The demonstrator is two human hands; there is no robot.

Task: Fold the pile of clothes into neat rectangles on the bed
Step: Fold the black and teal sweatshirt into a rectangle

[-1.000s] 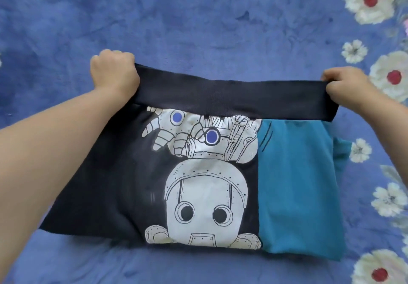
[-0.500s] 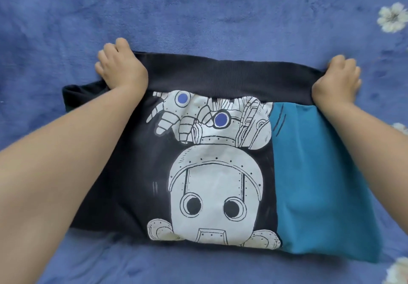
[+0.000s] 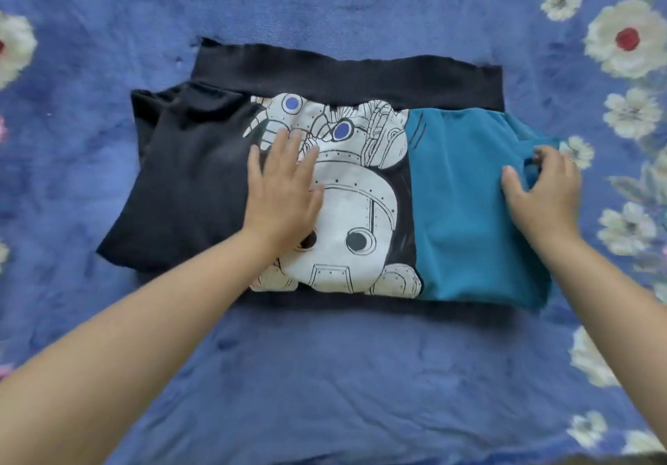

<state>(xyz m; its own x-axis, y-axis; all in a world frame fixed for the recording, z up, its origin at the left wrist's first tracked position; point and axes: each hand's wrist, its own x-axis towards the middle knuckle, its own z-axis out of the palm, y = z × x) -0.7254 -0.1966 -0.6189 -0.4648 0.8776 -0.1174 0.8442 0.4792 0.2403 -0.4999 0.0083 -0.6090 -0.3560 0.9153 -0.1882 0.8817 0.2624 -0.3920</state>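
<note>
A black and teal garment [image 3: 465,211] with a white robot print lies flat on the blue bed cover [image 3: 325,374], its black ribbed band along the far edge. My left hand [image 3: 285,190] rests flat on the robot print with straight fingers. At the garment's right edge my right hand [image 3: 545,186] pinches a fold of the teal cloth between thumb and fingers.
The bed cover carries white flowers with red centres along its right side [image 3: 628,38] and at the far left edge [image 3: 14,45]. Bare blue cover stretches in front of the garment and behind it.
Both hands have let go of the black band's corners and come back toward me. The left now lies flat on the print; the right has taken hold of teal cloth at the right edge.
</note>
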